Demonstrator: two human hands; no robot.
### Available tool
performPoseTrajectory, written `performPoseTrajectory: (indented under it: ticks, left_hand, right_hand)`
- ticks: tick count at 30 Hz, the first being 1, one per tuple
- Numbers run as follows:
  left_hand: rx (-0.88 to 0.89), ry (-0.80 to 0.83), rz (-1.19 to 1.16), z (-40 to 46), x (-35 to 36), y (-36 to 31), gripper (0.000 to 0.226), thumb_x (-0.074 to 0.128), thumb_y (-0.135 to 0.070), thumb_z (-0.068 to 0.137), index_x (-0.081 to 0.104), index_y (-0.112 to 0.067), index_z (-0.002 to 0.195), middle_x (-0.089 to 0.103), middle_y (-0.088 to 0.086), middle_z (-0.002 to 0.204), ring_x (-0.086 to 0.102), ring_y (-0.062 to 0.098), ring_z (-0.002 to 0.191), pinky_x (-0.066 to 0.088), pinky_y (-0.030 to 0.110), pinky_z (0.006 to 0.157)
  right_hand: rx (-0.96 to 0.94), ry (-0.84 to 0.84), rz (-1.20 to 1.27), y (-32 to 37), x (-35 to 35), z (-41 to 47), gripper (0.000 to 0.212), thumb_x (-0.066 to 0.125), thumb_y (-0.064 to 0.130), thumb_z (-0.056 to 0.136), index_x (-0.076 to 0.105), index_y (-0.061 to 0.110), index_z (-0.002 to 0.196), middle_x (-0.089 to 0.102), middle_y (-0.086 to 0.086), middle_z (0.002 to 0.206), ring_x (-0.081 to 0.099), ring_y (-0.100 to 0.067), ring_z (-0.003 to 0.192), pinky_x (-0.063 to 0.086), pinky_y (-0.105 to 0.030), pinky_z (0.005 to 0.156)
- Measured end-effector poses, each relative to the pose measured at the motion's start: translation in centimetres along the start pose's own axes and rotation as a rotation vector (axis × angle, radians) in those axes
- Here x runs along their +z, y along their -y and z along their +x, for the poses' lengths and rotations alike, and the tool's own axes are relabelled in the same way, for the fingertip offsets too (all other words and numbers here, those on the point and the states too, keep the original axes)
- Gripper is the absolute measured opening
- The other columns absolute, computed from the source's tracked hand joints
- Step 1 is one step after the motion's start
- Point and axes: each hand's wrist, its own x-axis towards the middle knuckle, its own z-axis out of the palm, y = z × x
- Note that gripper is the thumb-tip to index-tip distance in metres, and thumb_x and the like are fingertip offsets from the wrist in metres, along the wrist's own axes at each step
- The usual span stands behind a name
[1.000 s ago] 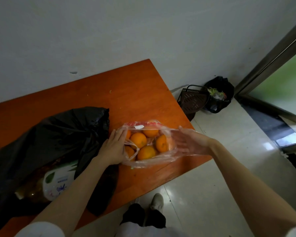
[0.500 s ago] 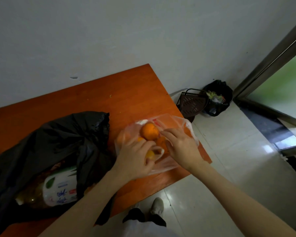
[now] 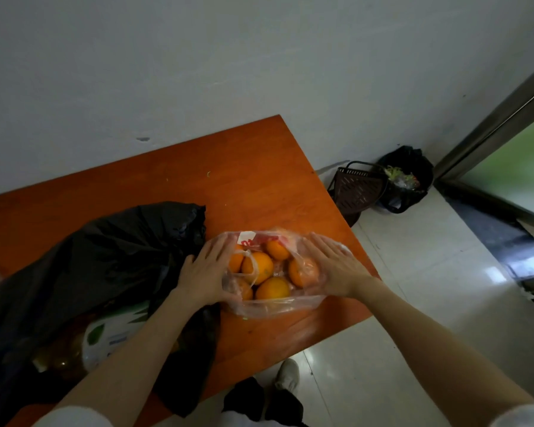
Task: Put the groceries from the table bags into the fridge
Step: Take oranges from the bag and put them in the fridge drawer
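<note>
From the head camera, a thin clear plastic bag [image 3: 272,303] full of round, smooth oranges [image 3: 258,266] lies near the right edge of the glossy orange wooden table [image 3: 259,180]. The left hand [image 3: 204,274] and the right hand [image 3: 333,266] press flat on its two sides, fingers straight, not curled. Just left lies a crumpled black plastic bag [image 3: 105,257], with a white-labelled bottle [image 3: 105,340] showing inside. On the tiled floor stands a dark perforated basket [image 3: 356,189].
</note>
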Motion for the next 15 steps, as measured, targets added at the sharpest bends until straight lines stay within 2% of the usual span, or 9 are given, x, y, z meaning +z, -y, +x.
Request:
performPoseTrajectory:
  ticks: [3, 6, 7, 8, 9, 10, 12, 14, 15]
  left_hand:
    - [-0.024, 0.071, -0.221, 1.0, 0.5, 0.7, 0.133, 0.075, -0.062, 0.06, -0.019, -0.025, 0.146, -0.017, -0.006, 0.156, -0.006, 0.016, 0.145, 0.022, 0.051, 0.112]
    - [-0.023, 0.022, -0.484, 0.7, 1.0, 0.6, 0.123, 0.082, -0.047, 0.06, -0.002, -0.029, 0.148, 0.0, -0.005, 0.158, 0.007, 0.016, 0.143, 0.015, 0.052, 0.114]
    - [-0.041, -0.002, -0.622, 0.4, 0.9, 0.4, 0.114, 0.082, -0.042, 0.062, 0.008, -0.029, 0.148, 0.01, -0.003, 0.156, 0.017, 0.016, 0.14, 0.019, 0.048, 0.113]
    - [-0.077, -0.031, -0.809, 0.1, 0.6, 0.5, 0.1, 0.081, -0.037, 0.066, 0.021, -0.026, 0.145, 0.023, 0.0, 0.152, 0.028, 0.015, 0.134, 0.029, 0.039, 0.108]
    - [-0.115, -0.052, -1.015, -0.3, 0.0, 0.5, 0.081, 0.078, -0.032, 0.072, 0.035, -0.022, 0.139, 0.036, 0.002, 0.145, 0.038, 0.013, 0.125, 0.038, 0.027, 0.098]
    - [-0.151, -0.059, -1.197, -0.6, -0.7, 0.7, 0.063, 0.074, -0.034, 0.076, 0.047, -0.018, 0.131, 0.048, 0.003, 0.137, 0.046, 0.012, 0.118, 0.041, 0.021, 0.089]
    - [-0.187, -0.099, -1.388, -1.3, -2.0, 1.4, 0.049, 0.068, -0.05, 0.072, 0.062, -0.022, 0.112, 0.061, 0.0, 0.119, 0.054, 0.015, 0.111, 0.042, 0.025, 0.089]
    - [-0.157, -0.144, -1.452, -2.0, -3.3, 1.3, 0.043, 0.059, -0.051, 0.065, 0.063, -0.033, 0.104, 0.06, -0.005, 0.115, 0.051, 0.017, 0.114, 0.039, 0.025, 0.086]
    - [-0.128, -0.189, -1.442, -2.2, -3.9, 0.9, 0.04, 0.053, -0.048, 0.068, 0.062, -0.033, 0.105, 0.059, -0.005, 0.118, 0.049, 0.016, 0.116, 0.038, 0.023, 0.084]
  right_hand:
    - [0.007, 0.022, 0.171, -0.1, 0.9, 0.1, 0.113, 0.066, 0.062, 0.071, -0.007, 0.025, 0.148, -0.004, 0.001, 0.158, 0.0, -0.018, 0.145, 0.012, -0.046, 0.117]
    - [0.062, 0.042, 0.356, -0.3, 1.4, -0.5, 0.114, 0.072, 0.051, 0.071, -0.009, 0.028, 0.148, 0.002, 0.0, 0.158, 0.011, -0.024, 0.143, 0.021, -0.045, 0.114]
    - [0.087, 0.049, 0.421, -0.3, 1.6, -0.9, 0.112, 0.072, 0.05, 0.072, -0.007, 0.03, 0.148, 0.005, 0.0, 0.157, 0.016, -0.025, 0.142, 0.025, -0.046, 0.113]
    - [0.121, 0.038, 0.502, -0.3, 1.7, -1.4, 0.107, 0.072, 0.049, 0.072, -0.002, 0.032, 0.148, 0.011, 0.0, 0.156, 0.022, -0.025, 0.14, 0.029, -0.047, 0.111]
    - [0.166, 0.005, 0.596, -0.2, 1.8, -2.1, 0.1, 0.072, 0.048, 0.073, 0.006, 0.032, 0.148, 0.02, 0.0, 0.154, 0.029, -0.024, 0.136, 0.033, -0.046, 0.109]
    - [0.206, -0.057, 0.689, -0.2, 1.9, -2.8, 0.092, 0.072, 0.046, 0.074, 0.017, 0.031, 0.146, 0.03, 0.0, 0.15, 0.037, -0.021, 0.132, 0.037, -0.044, 0.107]
    - [0.277, -0.239, 0.814, 0.2, 1.7, -4.3, 0.071, 0.071, 0.037, 0.078, 0.036, 0.024, 0.139, 0.048, 0.002, 0.135, 0.049, -0.015, 0.118, 0.044, -0.031, 0.097]
    - [0.307, -0.453, 0.812, 1.0, 0.9, -5.3, 0.048, 0.066, 0.025, 0.084, 0.051, 0.017, 0.129, 0.057, 0.004, 0.116, 0.056, -0.011, 0.101, 0.042, -0.015, 0.081]
    - [0.3, -0.554, 0.747, 1.4, 0.3, -5.6, 0.038, 0.064, 0.023, 0.086, 0.056, 0.016, 0.123, 0.058, 0.004, 0.11, 0.058, -0.011, 0.094, 0.041, -0.012, 0.076]
